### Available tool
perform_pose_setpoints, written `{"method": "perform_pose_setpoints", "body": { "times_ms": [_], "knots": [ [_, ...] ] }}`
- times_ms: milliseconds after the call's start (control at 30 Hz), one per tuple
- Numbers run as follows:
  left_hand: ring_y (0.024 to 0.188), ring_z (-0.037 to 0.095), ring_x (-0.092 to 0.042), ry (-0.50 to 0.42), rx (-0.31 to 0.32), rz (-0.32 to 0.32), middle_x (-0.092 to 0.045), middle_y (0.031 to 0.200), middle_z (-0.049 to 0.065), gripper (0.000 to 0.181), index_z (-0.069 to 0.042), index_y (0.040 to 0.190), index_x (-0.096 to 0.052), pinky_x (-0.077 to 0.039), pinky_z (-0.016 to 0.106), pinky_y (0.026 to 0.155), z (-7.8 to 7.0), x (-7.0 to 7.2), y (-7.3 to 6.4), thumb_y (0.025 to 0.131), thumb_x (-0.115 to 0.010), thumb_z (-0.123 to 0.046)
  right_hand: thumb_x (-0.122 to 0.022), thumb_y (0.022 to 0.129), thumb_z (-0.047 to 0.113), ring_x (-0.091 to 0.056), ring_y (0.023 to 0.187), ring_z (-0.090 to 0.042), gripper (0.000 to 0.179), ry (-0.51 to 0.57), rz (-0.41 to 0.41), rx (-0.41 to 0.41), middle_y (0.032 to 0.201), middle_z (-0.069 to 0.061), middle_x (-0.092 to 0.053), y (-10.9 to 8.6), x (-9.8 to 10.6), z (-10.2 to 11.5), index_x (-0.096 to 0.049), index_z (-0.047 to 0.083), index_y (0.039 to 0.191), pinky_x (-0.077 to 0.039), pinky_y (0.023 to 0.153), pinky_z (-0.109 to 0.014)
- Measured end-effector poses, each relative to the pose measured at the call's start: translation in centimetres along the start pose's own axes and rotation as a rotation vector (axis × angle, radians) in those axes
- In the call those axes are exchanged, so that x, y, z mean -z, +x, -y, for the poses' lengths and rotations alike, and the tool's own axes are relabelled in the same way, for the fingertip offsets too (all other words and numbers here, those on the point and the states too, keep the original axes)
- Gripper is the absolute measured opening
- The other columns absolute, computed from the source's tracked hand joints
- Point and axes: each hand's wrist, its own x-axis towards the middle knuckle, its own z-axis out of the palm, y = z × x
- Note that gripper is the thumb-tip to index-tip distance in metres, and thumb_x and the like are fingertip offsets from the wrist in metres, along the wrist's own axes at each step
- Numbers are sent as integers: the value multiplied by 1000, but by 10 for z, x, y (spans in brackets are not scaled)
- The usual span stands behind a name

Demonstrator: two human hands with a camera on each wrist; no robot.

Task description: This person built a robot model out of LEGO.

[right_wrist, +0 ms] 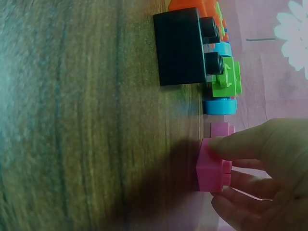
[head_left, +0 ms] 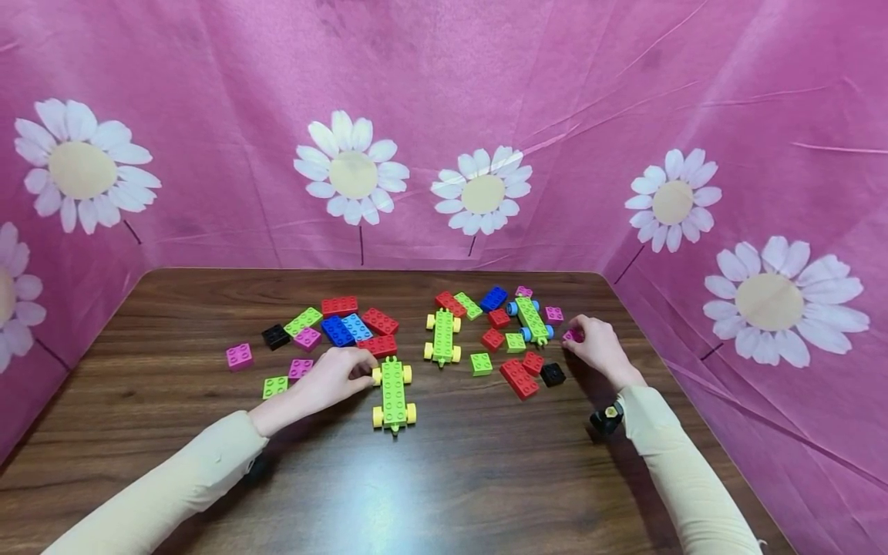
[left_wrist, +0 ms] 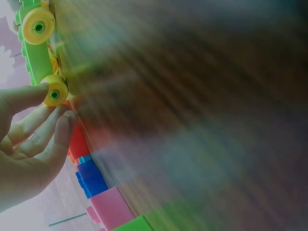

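Note:
On the left, my left hand [head_left: 327,383] holds a green toy car base [head_left: 393,395] with yellow wheels by its far left wheel. The left wrist view shows my thumb on one side of that yellow wheel [left_wrist: 55,91] and fingertips on the other. Off to the right, my right hand [head_left: 598,348] pinches a pink brick [right_wrist: 210,169] between thumb and fingers, low by the tabletop. Beyond it stands a second pink brick [head_left: 553,314]. A green car base with blue wheels [head_left: 532,320] is left of the right hand.
Another yellow-wheeled green base [head_left: 443,337] stands mid-table. Red bricks [head_left: 519,378], a black brick [head_left: 553,375] and several green ones lie right of centre. Blue [head_left: 337,331], red, pink and green bricks spread beyond the left hand. A pink flowered cloth [head_left: 430,92] hangs behind the table.

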Motion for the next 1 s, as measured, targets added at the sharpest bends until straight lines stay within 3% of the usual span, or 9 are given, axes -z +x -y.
{"method": "perform_pose_setpoints", "body": {
  "times_ms": [433,733,1000],
  "knots": [
    [79,15,-68,-4,11,11,-74,90,7,15,-4,99,-71,-56,29,71,0,0,1,86,-75,-9,-75,84,11,-65,88,-39,29,-22,-47,42,97,-27,-70,4,5,6,-68,-9,104,-52,80,-53],
    [80,15,-68,2,20,12,-74,90,7,15,-3,100,-71,-56,30,71,0,0,1,86,-75,-10,-76,83,11,-66,89,-40,34,-9,-74,103,101,-29,-70,7,13,32,-67,-11,108,-52,79,-54],
    [79,16,-68,-2,6,6,-74,90,7,15,-3,99,-71,-55,29,70,-1,1,1,86,-75,-9,-76,82,8,-67,81,-33,29,-14,-102,161,94,-25,-72,9,16,50,-69,-8,105,-55,71,-47]
  ]
}}
